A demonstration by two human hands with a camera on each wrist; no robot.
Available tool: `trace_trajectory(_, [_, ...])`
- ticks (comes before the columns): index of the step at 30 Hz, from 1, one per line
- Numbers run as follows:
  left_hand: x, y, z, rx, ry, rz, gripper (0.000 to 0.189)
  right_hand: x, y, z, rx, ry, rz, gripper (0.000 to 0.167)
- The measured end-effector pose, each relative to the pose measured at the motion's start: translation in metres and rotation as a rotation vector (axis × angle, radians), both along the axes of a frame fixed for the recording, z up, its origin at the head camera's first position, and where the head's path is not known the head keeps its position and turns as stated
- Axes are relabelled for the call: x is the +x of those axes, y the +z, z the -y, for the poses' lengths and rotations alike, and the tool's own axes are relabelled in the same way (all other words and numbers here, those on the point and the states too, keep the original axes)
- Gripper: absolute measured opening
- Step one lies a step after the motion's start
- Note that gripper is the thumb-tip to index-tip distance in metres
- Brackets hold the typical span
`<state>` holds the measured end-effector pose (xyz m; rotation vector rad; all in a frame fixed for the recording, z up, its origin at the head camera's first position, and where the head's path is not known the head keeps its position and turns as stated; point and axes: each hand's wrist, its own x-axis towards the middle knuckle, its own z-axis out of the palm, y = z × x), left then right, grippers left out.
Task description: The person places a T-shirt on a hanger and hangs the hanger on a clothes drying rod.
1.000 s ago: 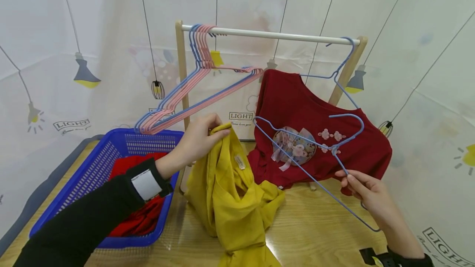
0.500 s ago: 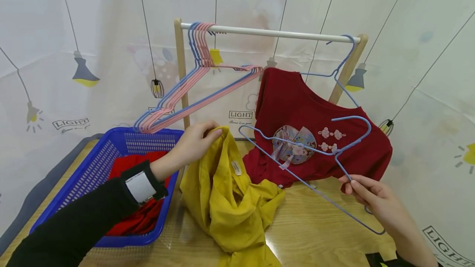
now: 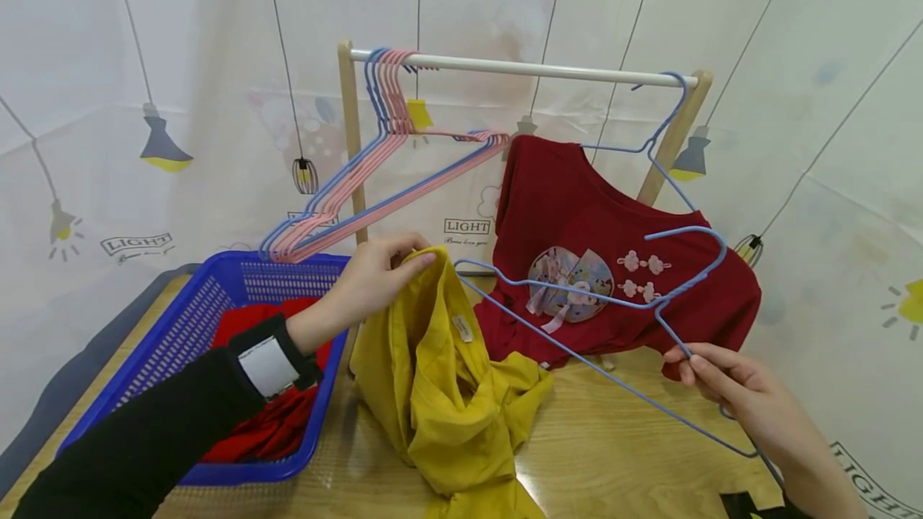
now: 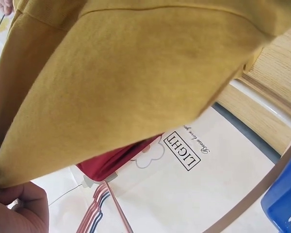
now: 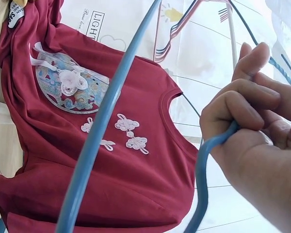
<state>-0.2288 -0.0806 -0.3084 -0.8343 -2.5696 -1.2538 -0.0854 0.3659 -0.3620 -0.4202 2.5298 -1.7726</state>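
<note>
My left hand [image 3: 382, 275] pinches the upper edge of a yellow garment [image 3: 447, 399] by its collar opening, where a small white label shows. The rest of the cloth slopes down and bunches on the table. In the left wrist view the yellow cloth [image 4: 126, 87] stretches away from the pinching fingers. My right hand [image 3: 743, 391] grips a blue clothes hanger [image 3: 591, 295] by one shoulder, its hook upward and its far end at the garment's open collar. In the right wrist view, fingers [image 5: 240, 109] curl round the blue wire.
Behind the held hanger, a dark red shirt [image 3: 570, 199] hangs on another blue hanger from the white rail [image 3: 534, 68]. Several pink and blue hangers [image 3: 392, 118] hang at the rail's left end. A blue basket [image 3: 317, 431] with red cloth stands on the wooden table [image 3: 598, 455] at left.
The held hanger's far end has moved left and down, towards the yellow collar; the right hand has shifted slightly right and down. The left hand has moved slightly left, still pinching the cloth.
</note>
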Motion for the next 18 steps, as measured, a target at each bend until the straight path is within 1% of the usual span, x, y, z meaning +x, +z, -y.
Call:
trace_trajectory(2, [0.0,0.0,-0.001,-0.001,0.001,-0.016,0.016,0.001,0.002,0.001,0.028,-0.003,-0.017,0.031])
trace_trajectory(7, [-0.002,-0.003,0.0,-0.005,0.012,-0.027,0.015,0.004,0.006,0.0,0.041,0.016,-0.053,0.031])
trace_trajectory(9, [-0.002,-0.004,0.0,-0.007,0.014,-0.026,0.015,0.006,0.006,-0.001,0.033,0.024,-0.051,0.031])
trace_trajectory(14, [-0.001,-0.006,0.0,-0.002,0.004,-0.027,0.015,0.006,0.002,0.004,0.058,0.002,-0.017,0.029])
trace_trajectory(16, [0.0,-0.006,-0.001,-0.002,-0.002,-0.036,0.015,0.005,0.0,0.008,0.07,-0.001,-0.01,0.027])
trace_trajectory(18, [0.002,-0.005,-0.003,-0.005,-0.012,-0.056,0.014,0.003,-0.001,0.012,0.073,0.016,-0.021,0.028])
